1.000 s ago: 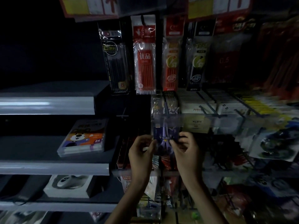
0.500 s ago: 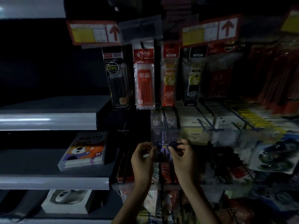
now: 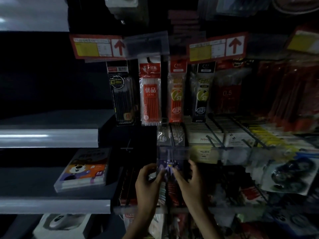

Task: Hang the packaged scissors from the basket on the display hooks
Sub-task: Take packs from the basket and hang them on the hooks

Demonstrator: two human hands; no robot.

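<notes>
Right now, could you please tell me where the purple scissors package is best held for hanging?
Probably pinch the purple scissors package by its side edges near the top, fingers coming in from left and right, as the left hand does. It is thin, flat and upright, facing you, so only its edges offer a hold.

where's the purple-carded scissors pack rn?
Head view, lower centre: the purple-carded scissors pack is held between the left hand and right hand, just below the clear shelf-edge strip.

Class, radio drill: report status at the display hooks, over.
Left hand and right hand both pinch the scissors pack. Pack at hook row, seating unclear. Clear price strip just above it.
</notes>
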